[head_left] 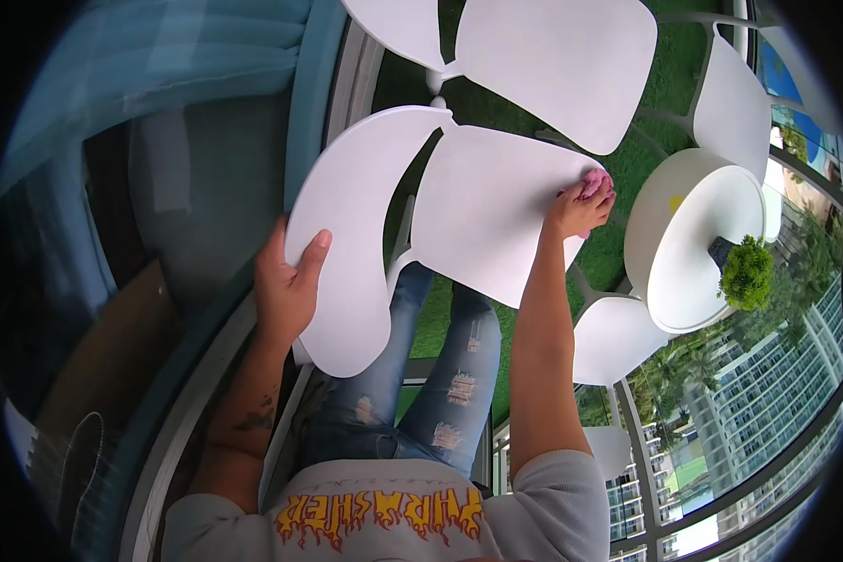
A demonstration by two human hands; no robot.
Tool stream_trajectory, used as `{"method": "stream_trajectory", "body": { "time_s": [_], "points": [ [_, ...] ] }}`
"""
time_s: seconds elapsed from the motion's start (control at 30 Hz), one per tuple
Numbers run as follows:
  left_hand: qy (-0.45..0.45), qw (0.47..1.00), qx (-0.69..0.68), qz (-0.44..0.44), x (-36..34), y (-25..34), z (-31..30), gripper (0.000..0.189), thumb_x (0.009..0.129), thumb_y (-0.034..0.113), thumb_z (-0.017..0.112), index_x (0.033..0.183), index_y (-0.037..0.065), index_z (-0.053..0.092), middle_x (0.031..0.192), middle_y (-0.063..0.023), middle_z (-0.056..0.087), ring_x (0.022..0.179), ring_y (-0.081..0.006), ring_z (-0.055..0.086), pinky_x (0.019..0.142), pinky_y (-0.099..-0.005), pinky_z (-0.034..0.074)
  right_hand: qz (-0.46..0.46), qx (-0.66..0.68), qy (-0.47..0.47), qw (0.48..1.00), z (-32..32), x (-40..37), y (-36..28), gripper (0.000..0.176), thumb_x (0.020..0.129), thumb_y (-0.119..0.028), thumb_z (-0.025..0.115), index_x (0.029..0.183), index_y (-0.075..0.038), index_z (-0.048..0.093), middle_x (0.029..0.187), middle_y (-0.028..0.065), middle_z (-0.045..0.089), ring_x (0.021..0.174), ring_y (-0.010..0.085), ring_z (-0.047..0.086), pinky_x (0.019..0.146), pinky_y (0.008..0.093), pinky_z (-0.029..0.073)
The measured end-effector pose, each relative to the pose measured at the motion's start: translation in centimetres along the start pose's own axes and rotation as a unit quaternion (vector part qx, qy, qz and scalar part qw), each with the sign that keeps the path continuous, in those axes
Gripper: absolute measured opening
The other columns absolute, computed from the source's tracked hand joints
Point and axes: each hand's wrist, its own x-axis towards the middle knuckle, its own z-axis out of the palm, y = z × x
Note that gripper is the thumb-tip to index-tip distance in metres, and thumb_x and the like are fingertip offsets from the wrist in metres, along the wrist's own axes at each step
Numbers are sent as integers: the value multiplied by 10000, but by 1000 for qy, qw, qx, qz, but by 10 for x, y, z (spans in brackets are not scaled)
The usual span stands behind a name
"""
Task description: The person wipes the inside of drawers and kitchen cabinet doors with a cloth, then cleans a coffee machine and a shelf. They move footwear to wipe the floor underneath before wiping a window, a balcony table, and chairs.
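A white chair stands in front of me, its curved backrest [356, 197] on the left and its flat seat [487, 201] to the right. My left hand [290, 281] grips the backrest's outer edge, thumb on the near face and the other fingers hidden behind it. At the seat's far right edge, my right hand [583, 208] presses a crumpled pink cloth [594, 184] against the surface, fingers curled over it.
Another white chair [557, 66] stands just beyond. To the right is a round white table [698, 248] with a small potted plant [746, 273], and more white chairs [618, 337] around it. Green turf [618, 225] covers the floor. A glass door with blue curtains [187, 56] lies left, a railing [646, 468] right.
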Motion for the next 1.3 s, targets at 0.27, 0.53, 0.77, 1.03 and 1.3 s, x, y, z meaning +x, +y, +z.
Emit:
{"method": "stream_trajectory", "body": {
  "time_s": [0.27,0.53,0.77,1.03,1.3],
  "points": [
    [-1,1000,-5,-11,2,3,0,317,883,251,557,1010,-39,535,828,-140,616,750,-191,587,701,-303,462,-347,46,-411,842,-25,-142,-76,579,695,-169,621,1255,-214,482,1426,49,292,1320,336,221,1059,546,176],
    [-102,989,-74,-79,18,11,-29,508,881,328,516,1263,7,415,1155,-164,519,1018,-222,516,897,-328,388,-324,-45,-437,837,-113,-52,37,566,684,-54,605,1222,-199,505,1385,64,353,1265,337,305,1040,496,255],
    [34,973,-198,115,181,105,-31,600,881,326,504,1356,35,284,1304,-139,407,1122,-214,450,960,-318,331,-145,56,-99,983,-11,91,-79,472,744,-193,607,1192,-70,525,1321,172,400,1164,393,381,971,474,317],
    [87,979,-178,53,213,123,-21,365,910,248,496,1145,-31,497,1017,-104,600,912,-175,557,832,-298,425,-445,84,-320,832,101,78,-246,422,814,-164,505,1235,-152,504,1370,63,377,1271,359,292,1047,516,215],
    [64,974,-211,47,221,128,-36,421,921,282,484,1198,-35,473,1046,-112,594,939,-155,541,855,-280,407,-294,2,-36,955,133,293,-192,391,851,-221,496,1238,-168,509,1297,110,448,1155,382,387,992,474,288]
  ]
}}
